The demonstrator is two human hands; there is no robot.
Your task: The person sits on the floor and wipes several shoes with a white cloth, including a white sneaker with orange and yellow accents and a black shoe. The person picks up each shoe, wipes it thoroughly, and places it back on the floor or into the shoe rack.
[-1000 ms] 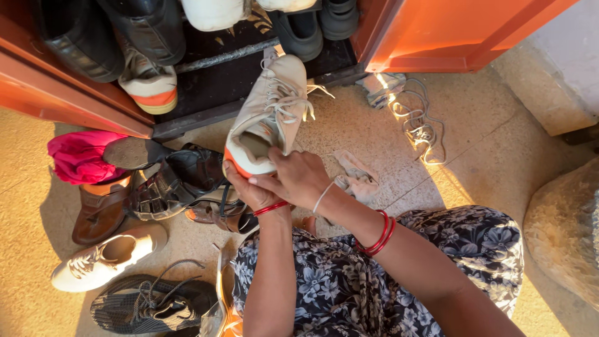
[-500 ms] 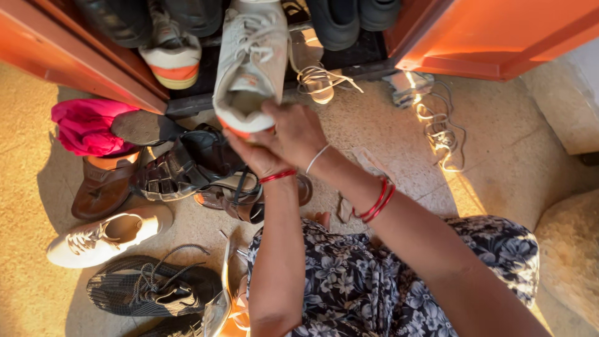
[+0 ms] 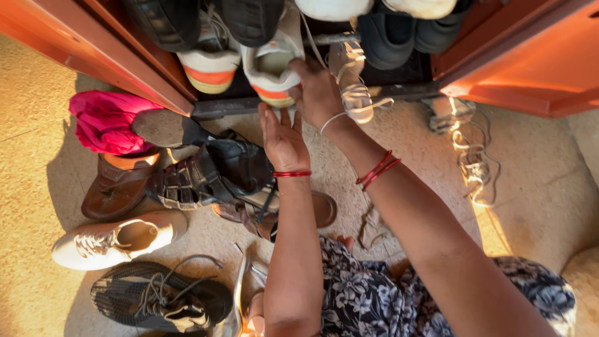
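Two hands: both at one shoe.
Right hand (image 3: 319, 92): fingers closed on the heel of a white lace-up sneaker with orange sole stripe (image 3: 272, 65).
Left hand (image 3: 282, 138): open, fingers spread, just below it.
Sneaker: inside the orange metal cabinet (image 3: 530, 56), beside a matching one (image 3: 212, 65).

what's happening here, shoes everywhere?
A person sits on the floor at an open orange shoe cabinet. Their right hand grips the heel of a white sneaker with an orange sole, which stands on the cabinet's bottom shelf beside a matching sneaker. The left hand is open, just below it, holding nothing. More footwear lies on the floor to the left: black sandals, a brown shoe, a white sneaker and a black mesh shoe.
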